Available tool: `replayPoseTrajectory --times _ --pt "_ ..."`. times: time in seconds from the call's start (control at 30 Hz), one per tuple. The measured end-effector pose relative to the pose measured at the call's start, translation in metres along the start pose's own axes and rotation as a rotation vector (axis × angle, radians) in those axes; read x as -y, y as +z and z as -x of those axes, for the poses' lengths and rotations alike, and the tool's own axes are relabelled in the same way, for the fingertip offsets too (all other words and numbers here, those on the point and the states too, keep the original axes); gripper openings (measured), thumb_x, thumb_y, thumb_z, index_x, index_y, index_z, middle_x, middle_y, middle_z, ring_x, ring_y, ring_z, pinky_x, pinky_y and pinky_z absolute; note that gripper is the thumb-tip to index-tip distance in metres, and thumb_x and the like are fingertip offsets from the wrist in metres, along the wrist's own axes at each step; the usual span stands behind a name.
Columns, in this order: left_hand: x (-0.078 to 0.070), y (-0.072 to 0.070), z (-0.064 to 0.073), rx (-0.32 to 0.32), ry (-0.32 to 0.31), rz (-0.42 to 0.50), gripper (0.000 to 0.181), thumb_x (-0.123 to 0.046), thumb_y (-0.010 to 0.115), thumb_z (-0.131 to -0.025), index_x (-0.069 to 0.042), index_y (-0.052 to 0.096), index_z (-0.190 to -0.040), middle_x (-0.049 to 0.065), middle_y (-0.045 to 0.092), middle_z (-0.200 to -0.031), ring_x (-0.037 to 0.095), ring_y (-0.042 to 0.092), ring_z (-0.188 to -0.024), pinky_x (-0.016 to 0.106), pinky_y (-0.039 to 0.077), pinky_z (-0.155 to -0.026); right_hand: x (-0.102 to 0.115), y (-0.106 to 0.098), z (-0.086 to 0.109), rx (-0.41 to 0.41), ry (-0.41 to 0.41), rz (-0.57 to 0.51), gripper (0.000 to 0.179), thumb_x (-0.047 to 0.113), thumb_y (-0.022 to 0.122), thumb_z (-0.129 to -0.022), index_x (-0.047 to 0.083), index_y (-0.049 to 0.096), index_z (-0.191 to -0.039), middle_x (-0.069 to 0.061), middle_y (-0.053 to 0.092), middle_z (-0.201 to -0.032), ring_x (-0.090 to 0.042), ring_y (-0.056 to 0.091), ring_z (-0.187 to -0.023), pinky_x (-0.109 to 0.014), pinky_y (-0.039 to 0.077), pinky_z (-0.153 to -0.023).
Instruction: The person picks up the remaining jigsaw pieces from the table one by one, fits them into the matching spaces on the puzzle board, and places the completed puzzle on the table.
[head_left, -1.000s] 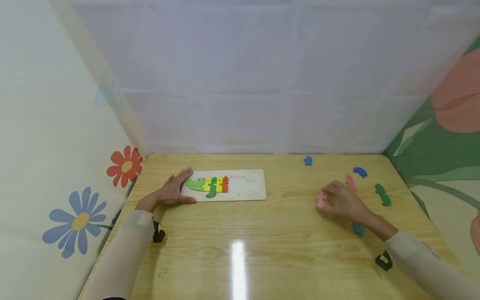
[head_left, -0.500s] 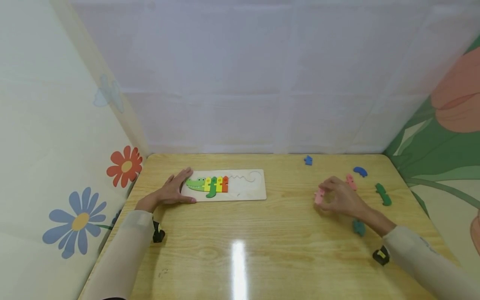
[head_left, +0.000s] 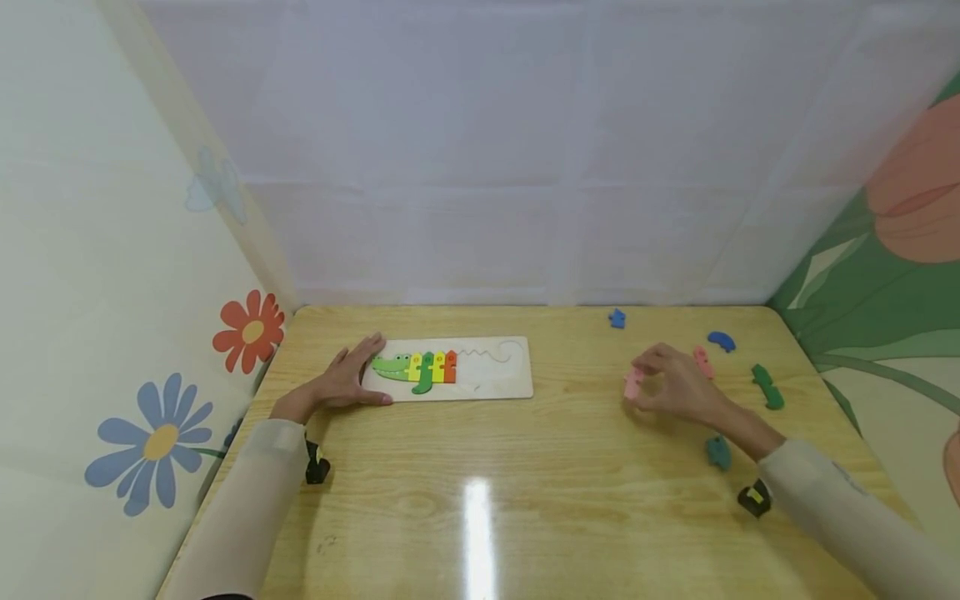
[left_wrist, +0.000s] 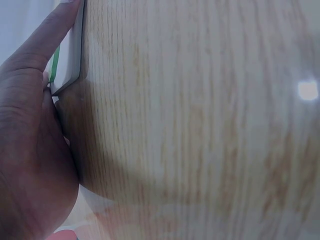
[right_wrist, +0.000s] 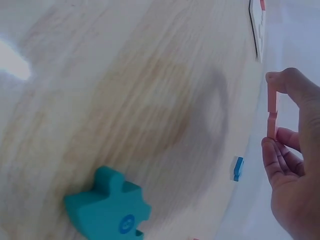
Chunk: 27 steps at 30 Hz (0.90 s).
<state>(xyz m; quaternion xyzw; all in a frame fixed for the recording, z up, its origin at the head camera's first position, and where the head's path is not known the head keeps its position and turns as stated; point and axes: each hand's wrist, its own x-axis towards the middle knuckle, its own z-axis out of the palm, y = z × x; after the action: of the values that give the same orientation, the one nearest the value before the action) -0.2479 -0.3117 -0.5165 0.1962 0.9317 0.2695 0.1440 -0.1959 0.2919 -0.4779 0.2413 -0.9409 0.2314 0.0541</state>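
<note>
The right wrist view shows the flat pink puzzle piece (right_wrist: 272, 100) edge-on and clear of the tabletop (right_wrist: 150, 100), pinched end to end by the right hand's (head_left: 682, 387) thumb and fingers. It alone shows the circled mark (right_wrist: 126, 224) on the thick teal puzzle piece (right_wrist: 100, 212). Only the head view shows the whole pale rectangular wooden board (head_left: 495, 385), well left of the pink piece; the left hand (head_left: 345, 382), fingers spread wide, touches its left end.

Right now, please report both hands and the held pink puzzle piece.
Left hand: on pale rectangular crocodile puzzle board. Right hand: pinching small pink puzzle piece aloft. No obstruction visible between piece and board.
</note>
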Motion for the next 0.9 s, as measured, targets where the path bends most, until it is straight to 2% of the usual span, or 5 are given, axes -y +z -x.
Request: replayPoseTrajectory --times 0.4,0.63,0.9 --pt "0.003 0.002 -0.003 -0.002 0.006 -0.011 0.121 -0.05 0.086 -0.085 0.003 0.015 -0.168 0.026 0.006 -0.176 0.048 0.001 -0.162 0.071 -0.005 -0.123 0.002 -0.009 -0.011 0.011 -0.015 -0.014 0.054 0.02 0.094 -0.077 -0.005 0.073 -0.12 -0.017 0.069 -0.113 -0.032 0.069 -0.098 -0.052 0.061 -0.085" --pt "0.005 0.002 -0.002 0.004 -0.003 -0.008 0.122 -0.051 0.087 -0.085 0.002 0.015 -0.168 0.026 0.006 -0.176 0.048 0.001 -0.162 0.071 -0.005 -0.123 0.009 -0.01 -0.019 0.008 -0.031 0.003 0.056 0.022 0.095 -0.076 -0.005 0.074 -0.12 -0.016 0.07 -0.112 -0.03 0.069 -0.098 -0.048 0.059 -0.084" --pt "0.005 0.001 -0.002 0.002 0.0 -0.001 0.122 -0.05 0.087 -0.085 0.003 0.015 -0.167 0.027 0.007 -0.175 0.048 0.002 -0.162 0.072 -0.005 -0.123 0.012 -0.011 -0.029 0.011 -0.082 -0.033 0.056 0.018 0.095 -0.076 -0.008 0.073 -0.12 -0.016 0.069 -0.112 -0.031 0.068 -0.098 -0.054 0.06 -0.086"
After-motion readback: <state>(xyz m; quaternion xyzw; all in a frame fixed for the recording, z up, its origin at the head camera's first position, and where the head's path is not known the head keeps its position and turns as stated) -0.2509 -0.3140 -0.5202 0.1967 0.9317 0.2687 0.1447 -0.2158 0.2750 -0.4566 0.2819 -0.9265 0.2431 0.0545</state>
